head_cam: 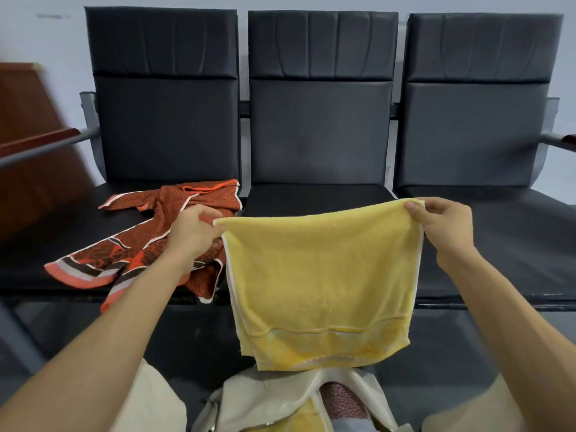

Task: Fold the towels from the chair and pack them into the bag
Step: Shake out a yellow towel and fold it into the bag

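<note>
Left hand (pixel 194 230) and right hand (pixel 442 221) each pinch a top corner of the yellow towel (pixel 321 285), holding it doubled and hanging above the open bag (pixel 268 400), likely to square edges before another fold. Orange towel (pixel 156 241) lies unfolded on the chair (pixel 498 238).

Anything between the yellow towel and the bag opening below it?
Nothing visible. The yellow towel hangs folded from the left hand and right hand, its lower edge just above the open bag. The bag already holds some cloth, but its mouth looks unobstructed.
</note>
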A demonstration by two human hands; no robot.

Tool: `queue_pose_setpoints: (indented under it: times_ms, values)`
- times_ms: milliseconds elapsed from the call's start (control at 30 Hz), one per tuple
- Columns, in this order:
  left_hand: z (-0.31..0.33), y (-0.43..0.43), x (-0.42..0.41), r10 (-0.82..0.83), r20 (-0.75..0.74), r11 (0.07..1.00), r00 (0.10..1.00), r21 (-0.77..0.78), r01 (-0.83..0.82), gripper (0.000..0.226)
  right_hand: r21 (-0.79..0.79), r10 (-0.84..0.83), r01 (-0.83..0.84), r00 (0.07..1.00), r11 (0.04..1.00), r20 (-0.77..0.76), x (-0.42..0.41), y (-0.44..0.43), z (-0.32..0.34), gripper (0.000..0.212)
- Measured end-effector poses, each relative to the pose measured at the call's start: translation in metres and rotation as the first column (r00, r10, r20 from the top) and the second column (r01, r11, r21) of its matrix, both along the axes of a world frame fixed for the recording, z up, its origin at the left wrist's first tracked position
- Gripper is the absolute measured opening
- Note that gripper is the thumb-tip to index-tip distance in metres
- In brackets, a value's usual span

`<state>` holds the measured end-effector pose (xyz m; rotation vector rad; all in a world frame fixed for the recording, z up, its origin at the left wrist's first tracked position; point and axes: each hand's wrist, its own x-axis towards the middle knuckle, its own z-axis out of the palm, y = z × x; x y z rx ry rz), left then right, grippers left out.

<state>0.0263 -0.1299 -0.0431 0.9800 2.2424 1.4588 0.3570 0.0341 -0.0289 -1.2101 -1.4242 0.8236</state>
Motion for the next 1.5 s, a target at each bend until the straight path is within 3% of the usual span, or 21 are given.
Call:
queue_pose_setpoints:
  times_ms: [67, 167, 233, 300, 467, 533, 600, 667, 733, 833, 933, 1000, 1067, 1133, 1233, 1333, 1433, 1500]
  values:
    - [0.002, 0.0, 0.001, 0.001, 0.257, 0.996, 0.966, 0.081, -0.022, 0.019, -0.02, 0.007, -0.008, 0.999, 1.0, -0.047, 0.0, 0.002, -0.001, 0.018]
    - [0.006, -0.002, 0.002, -0.05, 0.581, 0.98, 0.812, 0.186, -0.073, 0.014, -0.048, 0.019, -0.024, 0.993, 0.999, -0.113, 0.002, 0.004, -0.002, 0.021]
    - [0.009, -0.002, 0.001, -0.092, 0.693, 0.963, 0.715, 0.244, -0.113, 0.007, -0.061, 0.027, -0.037, 0.989, 0.997, -0.145, 0.002, 0.006, -0.003, 0.021]
    - [0.012, -0.002, 0.0, -0.12, 0.718, 0.95, 0.685, 0.284, -0.132, 0.009, -0.061, 0.033, -0.042, 0.989, 0.997, -0.142, 0.002, 0.007, -0.004, 0.02]
    - [0.017, -0.004, 0.002, -0.15, 0.592, 0.947, 0.792, 0.316, -0.057, 0.026, -0.08, 0.069, -0.078, 0.992, 0.994, -0.109, 0.003, 0.009, -0.004, 0.013]
    - [0.016, -0.003, 0.004, -0.042, 0.356, 0.977, 0.934, 0.208, -0.036, 0.029, -0.104, 0.103, -0.111, 0.992, 0.988, -0.077, 0.005, 0.007, -0.003, 0.02]
    - [0.015, -0.004, 0.006, 0.061, -0.002, 0.992, 0.998, 0.11, -0.061, 0.031, -0.123, 0.145, -0.149, 0.989, 0.981, -0.036, 0.006, 0.005, 0.0, 0.03]
    - [0.014, -0.005, 0.006, 0.075, -0.292, 0.996, 0.953, 0.065, -0.059, 0.028, -0.136, 0.175, -0.171, 0.984, 0.976, 0.018, 0.008, 0.003, 0.003, 0.034]
    - [0.012, -0.006, 0.005, 0.061, -0.443, 0.998, 0.894, 0.058, -0.039, 0.023, -0.137, 0.196, -0.178, 0.972, 0.975, 0.133, 0.011, 0.001, 0.006, 0.032]
    - [0.012, -0.006, 0.003, 0.088, -0.477, 0.995, 0.874, 0.089, -0.052, 0.017, -0.112, 0.188, -0.158, 0.921, 0.981, 0.343, 0.012, -0.003, 0.007, 0.023]
    - [0.007, -0.004, 0.001, 0.086, -0.436, 0.996, 0.896, 0.067, -0.063, 0.014, 0.012, 0.119, -0.131, 0.929, 0.991, 0.349, 0.008, -0.008, 0.006, 0.016]
    - [0.006, -0.002, 0.001, 0.095, -0.308, 0.993, 0.947, 0.097, -0.067, 0.011, 0.127, 0.053, -0.094, 0.954, 0.988, 0.295, 0.006, -0.009, 0.009, 0.014]
    - [0.012, -0.001, 0.005, 0.063, -0.042, 0.972, 0.997, 0.229, -0.052, 0.011, 0.183, -0.01, -0.046, 0.956, 0.982, 0.295, 0.009, -0.007, 0.011, 0.016]
    - [0.023, -0.001, 0.014, -0.063, 0.224, 0.923, 0.972, 0.383, -0.028, 0.013, 0.16, -0.035, -0.026, 0.93, 0.987, 0.366, 0.014, -0.004, 0.009, 0.018]
    - [0.028, -0.001, 0.019, -0.165, 0.315, 0.908, 0.935, 0.419, 0.019, 0.018, 0.167, -0.049, -0.027, 0.901, 0.986, 0.431, 0.017, -0.004, 0.006, 0.019]
    - [0.023, 0.001, 0.012, -0.148, 0.278, 0.941, 0.949, 0.333, 0.049, 0.025, 0.174, -0.049, -0.032, 0.897, 0.984, 0.44, 0.016, -0.004, 0.004, 0.018]
    - [0.018, 0.0, 0.012, -0.021, -0.113, 0.992, 0.993, 0.122, 0.035, 0.027, 0.161, -0.05, -0.028, 0.886, 0.987, 0.461, 0.016, -0.003, 0.0, 0.019]
    - [0.016, -0.002, 0.016, 0.032, -0.368, 0.998, 0.929, 0.061, -0.01, 0.027, 0.165, -0.061, -0.018, 0.885, 0.986, 0.461, 0.015, -0.002, -0.001, 0.018]
